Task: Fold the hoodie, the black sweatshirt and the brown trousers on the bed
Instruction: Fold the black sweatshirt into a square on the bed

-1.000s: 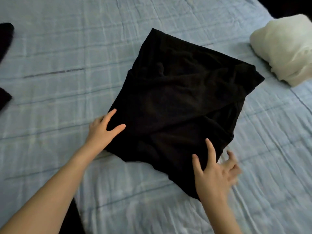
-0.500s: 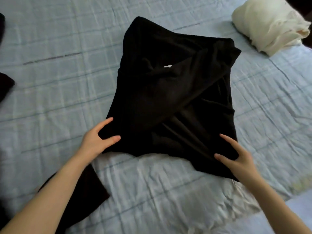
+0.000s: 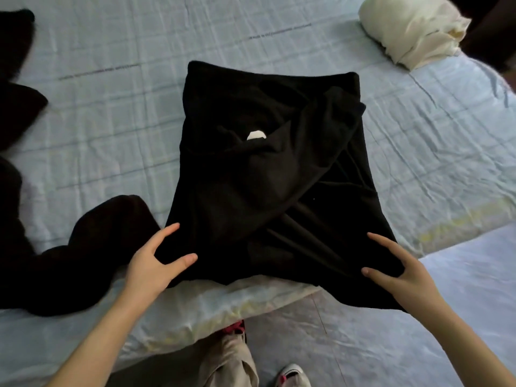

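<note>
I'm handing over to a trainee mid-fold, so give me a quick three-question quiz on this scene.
1. True or false: the left hand and right hand each hold a near corner of the black sweatshirt.
2. The white label shows: A) near the sweatshirt's middle; B) under the right hand; C) on the floor.
3. Where on the bed does the cream bundle lie?
Key: 1 true; 2 A; 3 far right.
</note>
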`<state>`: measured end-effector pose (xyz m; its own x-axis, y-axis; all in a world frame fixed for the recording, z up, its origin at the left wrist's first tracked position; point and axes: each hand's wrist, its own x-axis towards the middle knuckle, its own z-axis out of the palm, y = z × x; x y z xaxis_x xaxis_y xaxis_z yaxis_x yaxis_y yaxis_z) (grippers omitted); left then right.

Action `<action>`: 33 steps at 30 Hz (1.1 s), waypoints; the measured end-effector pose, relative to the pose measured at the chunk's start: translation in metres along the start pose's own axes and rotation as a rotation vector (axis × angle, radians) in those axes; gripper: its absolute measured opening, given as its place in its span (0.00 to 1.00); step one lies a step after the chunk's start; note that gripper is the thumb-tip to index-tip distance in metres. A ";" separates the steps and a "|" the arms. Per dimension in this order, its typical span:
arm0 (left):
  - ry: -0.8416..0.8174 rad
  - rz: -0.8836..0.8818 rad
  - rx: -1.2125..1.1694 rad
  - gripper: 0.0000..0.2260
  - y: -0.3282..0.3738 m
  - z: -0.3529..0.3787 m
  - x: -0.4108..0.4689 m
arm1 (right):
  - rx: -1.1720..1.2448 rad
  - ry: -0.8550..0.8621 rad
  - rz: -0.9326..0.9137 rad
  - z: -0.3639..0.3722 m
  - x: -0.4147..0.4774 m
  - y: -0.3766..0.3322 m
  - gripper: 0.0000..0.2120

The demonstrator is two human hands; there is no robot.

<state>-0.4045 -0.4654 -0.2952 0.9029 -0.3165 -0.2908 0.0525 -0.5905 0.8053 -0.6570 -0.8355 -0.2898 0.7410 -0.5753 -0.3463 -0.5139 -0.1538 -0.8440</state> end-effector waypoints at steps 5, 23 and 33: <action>0.095 0.060 -0.108 0.26 0.032 -0.017 0.015 | 0.045 0.103 -0.057 -0.017 0.020 -0.046 0.27; 0.193 0.239 -0.383 0.26 0.132 -0.025 0.234 | 0.156 0.461 -0.198 0.009 0.238 -0.164 0.21; 0.348 0.247 -0.208 0.26 0.136 0.036 0.383 | -0.040 0.415 -0.211 0.036 0.373 -0.139 0.23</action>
<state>-0.0667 -0.6937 -0.3162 0.9866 -0.1398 0.0843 -0.1296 -0.3569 0.9251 -0.2935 -0.9999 -0.3163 0.6001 -0.7993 0.0314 -0.3926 -0.3285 -0.8591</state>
